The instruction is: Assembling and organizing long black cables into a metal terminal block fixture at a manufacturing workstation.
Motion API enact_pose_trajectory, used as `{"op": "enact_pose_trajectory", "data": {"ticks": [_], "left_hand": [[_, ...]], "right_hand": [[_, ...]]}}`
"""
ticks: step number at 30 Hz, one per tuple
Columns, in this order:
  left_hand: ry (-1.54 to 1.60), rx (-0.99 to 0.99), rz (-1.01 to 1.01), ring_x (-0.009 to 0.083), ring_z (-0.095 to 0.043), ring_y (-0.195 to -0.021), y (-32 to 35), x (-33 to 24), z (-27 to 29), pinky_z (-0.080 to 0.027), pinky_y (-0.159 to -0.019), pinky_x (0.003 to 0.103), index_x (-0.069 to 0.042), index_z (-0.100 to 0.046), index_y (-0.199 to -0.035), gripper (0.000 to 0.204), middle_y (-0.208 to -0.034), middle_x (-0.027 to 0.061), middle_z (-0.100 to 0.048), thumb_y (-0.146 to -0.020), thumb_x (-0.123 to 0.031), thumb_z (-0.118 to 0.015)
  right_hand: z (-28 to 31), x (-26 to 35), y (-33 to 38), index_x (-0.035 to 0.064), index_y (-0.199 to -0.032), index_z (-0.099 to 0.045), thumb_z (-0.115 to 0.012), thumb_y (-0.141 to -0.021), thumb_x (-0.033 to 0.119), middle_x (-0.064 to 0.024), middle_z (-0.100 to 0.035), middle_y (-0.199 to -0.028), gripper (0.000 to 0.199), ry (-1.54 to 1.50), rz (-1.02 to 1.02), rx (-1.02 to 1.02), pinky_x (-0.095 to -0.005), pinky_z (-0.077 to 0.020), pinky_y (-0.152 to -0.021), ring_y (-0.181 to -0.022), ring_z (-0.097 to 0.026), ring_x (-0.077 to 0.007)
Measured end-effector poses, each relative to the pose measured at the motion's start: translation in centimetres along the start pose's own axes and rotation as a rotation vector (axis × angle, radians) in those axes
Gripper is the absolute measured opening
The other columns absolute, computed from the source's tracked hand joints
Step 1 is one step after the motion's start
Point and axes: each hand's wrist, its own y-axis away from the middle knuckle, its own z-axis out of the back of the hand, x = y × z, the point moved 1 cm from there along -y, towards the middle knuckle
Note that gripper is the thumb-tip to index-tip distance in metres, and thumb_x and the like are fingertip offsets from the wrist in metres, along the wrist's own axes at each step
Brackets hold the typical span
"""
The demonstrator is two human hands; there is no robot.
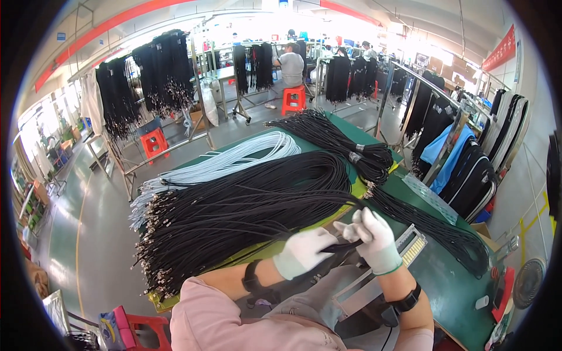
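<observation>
Holding black cables [343, 248] in left hand [308, 253], grip closed, running lengthwise toward right hand [373, 238]. Lying between both hands, at near side of surface [448, 275]. Unable to tell right grip's hold behind curled fingers.

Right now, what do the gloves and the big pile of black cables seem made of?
Gloves: probably knit fabric, matte white, with snug, pale-green cuffs. Black cables: likely plastic or rubber jackets, faintly glossy, bending in smooth loops; their ends look metallic, glinting.
</observation>
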Motion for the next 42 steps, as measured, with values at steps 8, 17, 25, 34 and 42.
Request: {"op": "enact_pose_trajectory", "data": {"ticks": [8,17,25,34,42], "left_hand": [[-0.535,-0.733,-0.152,0.0269,-0.056,-0.111,-3.2,-0.3,6.8,-0.041,-0.093,0.054,-0.014,-0.068,-0.102,0.035,-0.111,0.0095,-0.061,-0.068,-0.018,-0.075],[-0.399,-0.057,0.086,0.0292,-0.063,-0.085,-1.8,6.8,7.9,-0.046,-0.081,0.042,-0.014,-0.068,-0.099,0.031,-0.085,0.0083,-0.067,-0.068,-0.014,-0.074],[-0.794,-0.001,0.324,0.0293,-0.063,-0.083,3.2,12.8,15.5,-0.045,-0.081,0.042,-0.017,-0.071,-0.092,0.023,-0.077,0.0056,-0.068,-0.068,-0.015,-0.072],[-0.836,-0.162,0.301,0.0242,-0.060,-0.099,4.3,15.8,18.0,-0.037,-0.093,0.038,-0.021,-0.070,-0.095,0.031,-0.092,0.0014,-0.067,-0.067,-0.008,-0.069],[-0.818,-0.444,-0.011,0.0301,-0.060,-0.099,-1.3,11.6,19.7,-0.041,-0.091,0.042,-0.013,-0.067,-0.099,0.036,-0.095,0.0068,-0.066,-0.065,-0.003,-0.063]], "right_hand": [[-4.5,3.9,3.3,0.0032,-0.086,-0.057,-0.041,-0.102,0.022,0.0036,-0.042,-0.054,0.029,0.330,0.180,-0.016,-0.0403,-0.0511,-0.087,-0.056,-0.052,-0.0125],[-3.7,5.2,5.2,0.0020,-0.085,-0.056,-0.043,-0.101,0.026,0.0034,-0.040,-0.053,0.032,0.408,0.184,-0.110,-0.0356,-0.0492,-0.066,-0.049,-0.046,-0.0125],[0.5,9.0,7.0,0.0052,-0.087,-0.056,-0.040,-0.105,0.031,0.0072,-0.032,-0.048,0.035,0.092,0.451,-0.302,-0.0316,-0.0441,-0.063,-0.042,-0.035,-0.0103],[11.5,13.8,11.7,0.0042,-0.092,-0.056,-0.033,-0.107,0.033,0.0102,-0.025,-0.050,0.040,-0.111,0.539,-0.068,-0.0249,-0.0413,-0.062,-0.037,-0.021,-0.0047],[16.5,10.2,15.2,0.0037,-0.095,-0.057,-0.037,-0.107,0.031,0.0105,-0.024,-0.051,0.035,-0.292,0.467,-0.387,-0.0228,-0.0365,-0.057,-0.040,-0.022,-0.0034]]}}
